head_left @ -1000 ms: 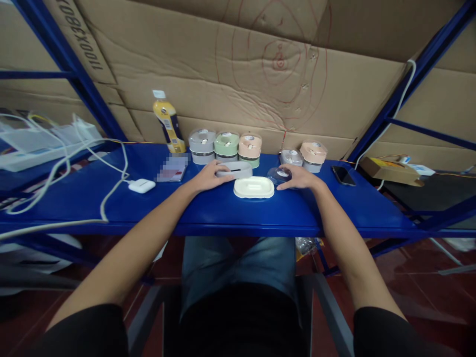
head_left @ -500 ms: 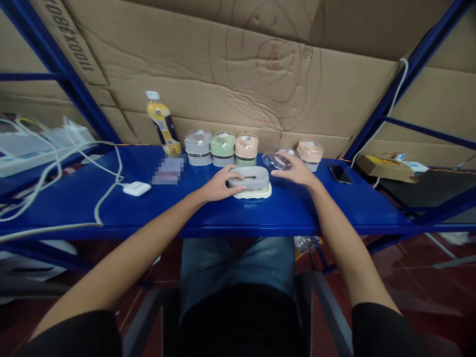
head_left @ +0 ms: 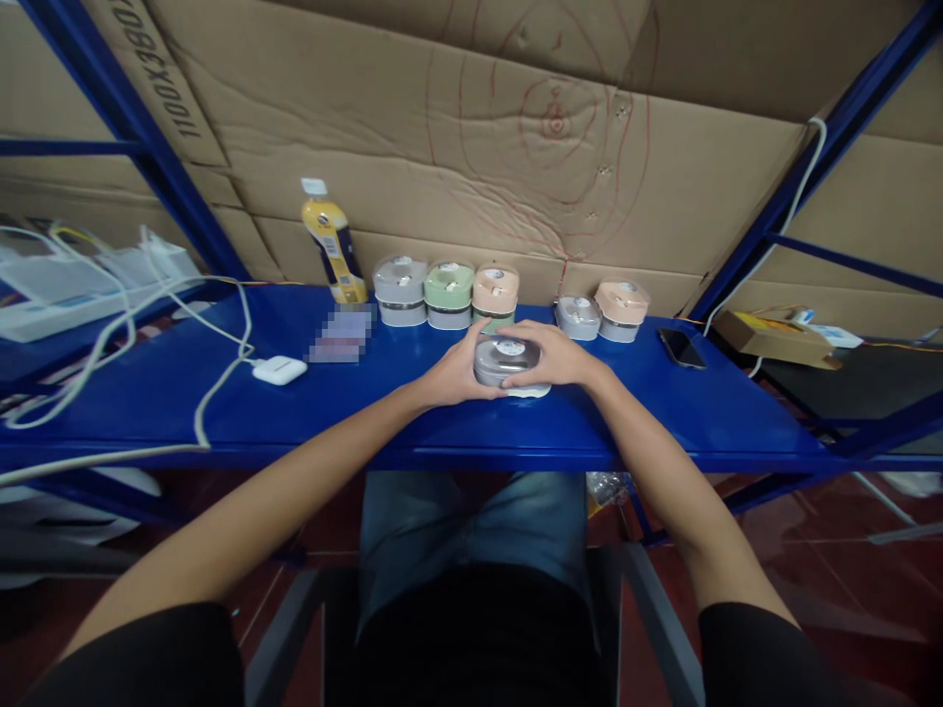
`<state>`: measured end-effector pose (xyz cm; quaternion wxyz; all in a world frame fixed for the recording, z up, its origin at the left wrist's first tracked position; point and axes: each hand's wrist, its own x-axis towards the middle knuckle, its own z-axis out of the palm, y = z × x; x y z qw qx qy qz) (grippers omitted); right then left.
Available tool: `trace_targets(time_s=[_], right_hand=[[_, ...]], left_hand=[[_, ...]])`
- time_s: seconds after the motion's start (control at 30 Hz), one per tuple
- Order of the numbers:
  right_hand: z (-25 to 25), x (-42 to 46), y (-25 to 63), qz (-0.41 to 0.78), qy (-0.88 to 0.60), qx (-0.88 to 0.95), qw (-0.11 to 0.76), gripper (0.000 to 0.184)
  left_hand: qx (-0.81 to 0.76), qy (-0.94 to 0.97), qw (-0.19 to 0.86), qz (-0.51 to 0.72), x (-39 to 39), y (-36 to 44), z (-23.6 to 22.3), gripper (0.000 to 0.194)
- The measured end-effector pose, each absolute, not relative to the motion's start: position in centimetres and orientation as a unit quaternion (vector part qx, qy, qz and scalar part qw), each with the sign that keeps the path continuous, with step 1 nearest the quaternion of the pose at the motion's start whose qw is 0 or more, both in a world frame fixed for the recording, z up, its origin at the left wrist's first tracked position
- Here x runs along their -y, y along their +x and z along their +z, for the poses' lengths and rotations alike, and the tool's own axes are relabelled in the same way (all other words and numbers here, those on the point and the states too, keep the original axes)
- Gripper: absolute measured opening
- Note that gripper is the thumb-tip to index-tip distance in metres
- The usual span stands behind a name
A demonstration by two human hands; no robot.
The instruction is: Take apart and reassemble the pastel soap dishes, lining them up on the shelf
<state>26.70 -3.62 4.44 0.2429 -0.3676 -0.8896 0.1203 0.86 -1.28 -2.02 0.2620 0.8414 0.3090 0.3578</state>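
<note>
Both of my hands close round a small grey box with a clear lid (head_left: pixel 502 359) that sits on a cream tray (head_left: pixel 531 390) on the blue shelf (head_left: pixel 221 412). My left hand (head_left: pixel 451 374) grips its left side. My right hand (head_left: pixel 554 355) covers its right side and top. Behind them stands a row of similar lidded boxes: a grey box (head_left: pixel 400 289), a green box (head_left: pixel 449 293), a peach box (head_left: pixel 494 296), then a small grey box (head_left: pixel 578 316) and another peach box (head_left: pixel 621 308).
A yellow bottle (head_left: pixel 332 245) stands at the back left. A white earbud case (head_left: pixel 279 369) and white cables (head_left: pixel 133 324) lie to the left. A black phone (head_left: pixel 680 348) lies to the right. Cardboard sheets (head_left: pixel 516 137) line the back; blue rack posts flank both sides.
The left hand set the grey body onto the cream tray. The right hand carried the clear lid over and put it on top; both hands now hold the stacked box.
</note>
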Motion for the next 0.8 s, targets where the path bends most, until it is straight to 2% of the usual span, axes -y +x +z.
trace_targets(time_s=[0.27,0.43,0.63,0.8], right_hand=[[4.0,3.6,26.4,0.105,-0.36,0.904,0.204,0.095],[3.3,4.0,26.3,0.104,-0.364,0.903,0.204,0.098],[4.0,5.4,25.7,0.063,-0.443,0.884,0.135,0.103],[4.6,6.7,24.9,0.032,-0.531,0.84,0.108,0.107]], left_hand=[[-0.319,0.852,0.26,0.324,1.8,1.1,-1.5,0.136],[-0.288,0.859,0.261,0.334,1.5,1.1,-1.5,0.126],[-0.309,0.856,0.258,0.324,1.3,1.0,-1.6,0.129],[-0.291,0.845,0.274,0.356,1.1,1.0,-1.9,0.122]])
